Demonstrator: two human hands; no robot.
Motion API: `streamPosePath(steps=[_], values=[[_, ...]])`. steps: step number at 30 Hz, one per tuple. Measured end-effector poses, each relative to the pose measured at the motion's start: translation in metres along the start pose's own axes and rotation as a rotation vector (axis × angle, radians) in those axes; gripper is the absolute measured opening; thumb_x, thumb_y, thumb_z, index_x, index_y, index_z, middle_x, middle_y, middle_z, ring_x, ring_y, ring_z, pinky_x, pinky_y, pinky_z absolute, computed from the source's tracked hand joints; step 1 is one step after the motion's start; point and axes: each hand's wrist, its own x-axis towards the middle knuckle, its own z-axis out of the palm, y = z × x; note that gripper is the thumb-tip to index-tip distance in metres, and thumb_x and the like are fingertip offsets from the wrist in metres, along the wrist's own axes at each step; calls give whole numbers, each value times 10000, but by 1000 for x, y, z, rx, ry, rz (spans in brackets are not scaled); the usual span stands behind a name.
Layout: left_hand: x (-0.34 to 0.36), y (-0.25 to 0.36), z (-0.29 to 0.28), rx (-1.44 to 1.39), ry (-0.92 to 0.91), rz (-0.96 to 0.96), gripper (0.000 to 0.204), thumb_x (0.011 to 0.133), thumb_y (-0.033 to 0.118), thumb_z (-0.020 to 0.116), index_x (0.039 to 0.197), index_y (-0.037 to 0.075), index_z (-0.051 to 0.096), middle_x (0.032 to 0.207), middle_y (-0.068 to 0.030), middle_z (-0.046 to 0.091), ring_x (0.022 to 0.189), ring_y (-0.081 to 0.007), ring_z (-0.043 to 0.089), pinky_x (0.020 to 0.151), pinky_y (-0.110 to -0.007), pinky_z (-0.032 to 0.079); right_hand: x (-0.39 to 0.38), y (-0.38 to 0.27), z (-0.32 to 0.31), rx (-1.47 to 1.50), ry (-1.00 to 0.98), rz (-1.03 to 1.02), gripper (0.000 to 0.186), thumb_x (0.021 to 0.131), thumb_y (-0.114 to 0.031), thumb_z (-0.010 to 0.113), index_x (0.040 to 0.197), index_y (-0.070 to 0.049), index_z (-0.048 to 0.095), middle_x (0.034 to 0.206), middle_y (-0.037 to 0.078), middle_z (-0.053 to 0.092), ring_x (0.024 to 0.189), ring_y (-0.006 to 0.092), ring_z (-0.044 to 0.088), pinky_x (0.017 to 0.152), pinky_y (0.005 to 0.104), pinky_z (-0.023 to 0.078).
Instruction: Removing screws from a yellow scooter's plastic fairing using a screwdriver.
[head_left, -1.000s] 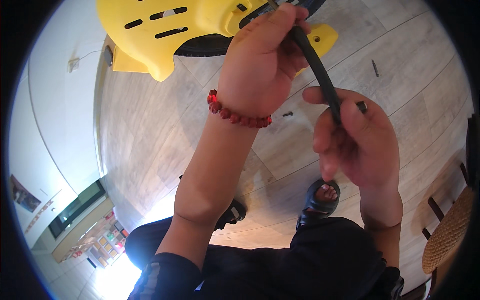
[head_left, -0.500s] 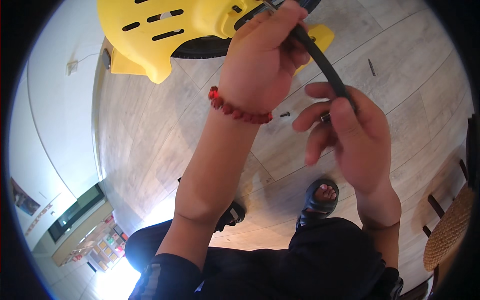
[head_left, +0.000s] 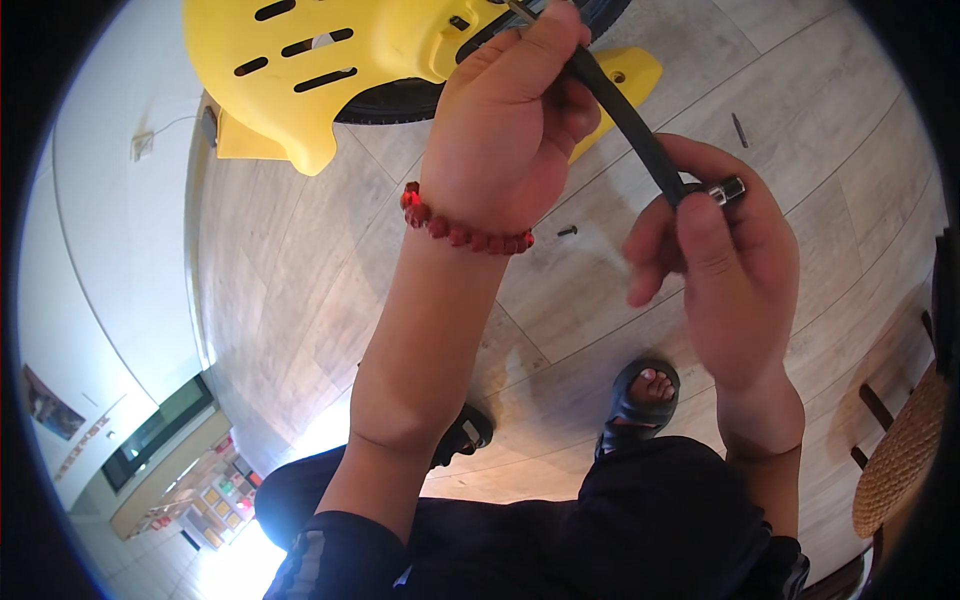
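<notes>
A long black flat strip or bar (head_left: pixel 625 120) runs between my hands. My left hand (head_left: pixel 500 130), red beaded bracelet on the wrist, is closed on its upper end, where a thin metal rod (head_left: pixel 520 14) shows, against a yellow plastic body (head_left: pixel 270 100) with slots and a black tyre (head_left: pixel 390 107). My right hand (head_left: pixel 735 260) grips the lower end under its thumb, beside a short shiny metal cylinder (head_left: pixel 727 190) among its fingers. Whether the cylinder is joined to the black piece I cannot tell.
A small dark bolt (head_left: pixel 568 230) and a thin dark piece (head_left: pixel 740 130) lie on the plank floor (head_left: pixel 550 310). A chair with a woven seat (head_left: pixel 895 450) stands at right. White panelling (head_left: pixel 120 230) with a socket and cord is at left. My sandalled right foot (head_left: pixel 640 400) is below my hands.
My right hand has risen and turned, bringing the metal cylinder into clearer view to the right of the black piece. My left hand has shifted slightly left and up, still closed.
</notes>
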Motion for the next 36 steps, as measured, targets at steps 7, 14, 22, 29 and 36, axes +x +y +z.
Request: streamPosePath(steps=[7, 14, 22, 29, 36], values=[[2, 0, -5, 44, -97, 40, 181, 932, 143, 557, 985, -23, 607, 876, -73, 642, 696, -137, 565, 665, -263, 463, 3, 2, -10, -292, 157, -128, 396, 995, -238, 464, 1287, 29, 475, 788, 98, 629, 641, 137, 597, 607, 247, 504], [3, -5, -8, -92, -129, 15, 184, 952, 190, 564, 925, 22, 633, 756, -39, 641, 623, -106, 559, 573, -232, 426, 1, 7, 1, -323, 48, -100, 417, 1004, -280, 429, 1245, 55, 491, 757, 119, 647, 604, 155, 601, 605, 249, 511], [-3, -1, -13, 77, -93, 22, 176, 912, 163, 609, 953, -8, 618, 828, -59, 638, 648, -124, 551, 612, -265, 435, 2, 2, -11, -73, -61, 71, 437, 994, -273, 439, 1267, 67, 471, 781, 129, 627, 619, 152, 592, 612, 237, 499], [2, 2, 6, 138, -57, -3, 162, 923, 163, 602, 919, 3, 627, 814, -60, 649, 627, -119, 555, 595, -255, 429, -1, 8, 4, -599, 159, -386, 445, 967, -236, 503, 1310, 43, 450, 834, 70, 594, 686, 116, 561, 632, 215, 461], [-8, 6, 12, -33, 6, 7, 149, 924, 159, 607, 858, 26, 617, 768, -44, 638, 601, -106, 531, 575, -250, 408, -1, 3, -1, -308, -89, 4, 437, 986, -287, 478, 1285, 32, 485, 811, 45, 581, 672, 101, 543, 629, 211, 448]])
